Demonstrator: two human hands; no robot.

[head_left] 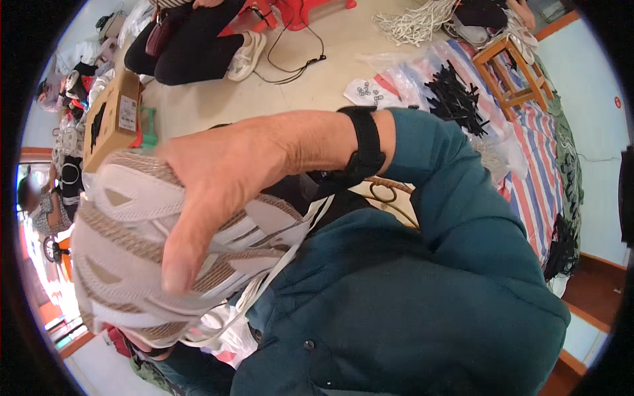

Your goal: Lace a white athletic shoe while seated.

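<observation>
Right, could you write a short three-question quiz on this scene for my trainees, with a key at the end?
1. Which of the person's hands lies across the front of the white-and-beige pieces? A) left B) right
2. True or false: the cardboard box stands on the striped sheet.
3. Fill in: the band on that same wrist is ____.

Key: 1. B, the right hand. 2. False: the cardboard box is at the picture's left, the striped sheet at its right. 3. Black.

Left — carton, green stool just beside. Right — striped sheet, wooden stool at its far end. Far middle: red stool.
</observation>
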